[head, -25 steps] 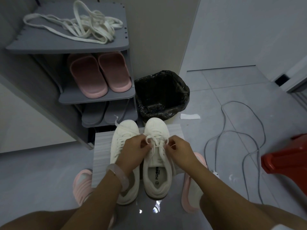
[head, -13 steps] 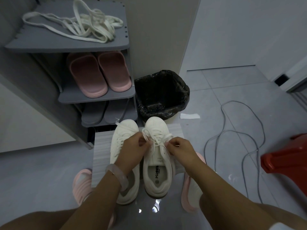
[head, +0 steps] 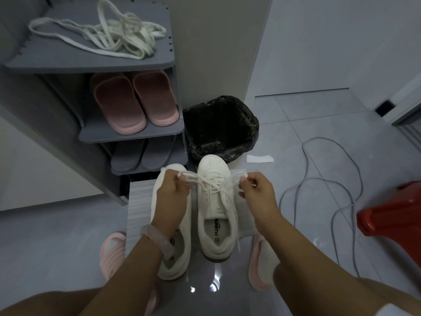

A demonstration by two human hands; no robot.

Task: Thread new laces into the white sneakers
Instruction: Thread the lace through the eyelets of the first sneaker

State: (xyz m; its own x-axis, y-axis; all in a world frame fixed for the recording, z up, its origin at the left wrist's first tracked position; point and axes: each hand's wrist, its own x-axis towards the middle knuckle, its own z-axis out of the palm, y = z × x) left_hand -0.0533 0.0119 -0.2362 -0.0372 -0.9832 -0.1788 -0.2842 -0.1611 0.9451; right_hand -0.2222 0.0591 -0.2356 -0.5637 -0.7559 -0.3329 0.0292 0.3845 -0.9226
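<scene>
We pinch a lace loop (head: pixel 235 179) in each of our hands, left hand (head: pixel 172 192) and right hand (head: pixel 257 190), drawn apart over the right sneaker (head: pixel 216 215) between them, likely to cinch the bow; the other sneaker (head: pixel 168 252) lies under our left wrist.

Much of the left sneaker (head: pixel 169 254) is covered by the left hand (head: pixel 171 197) and its forearm. The red stool (head: pixel 394 215) is cut off by the right edge. The print on the insole label (head: pixel 216 226) is too small to be read.
</scene>
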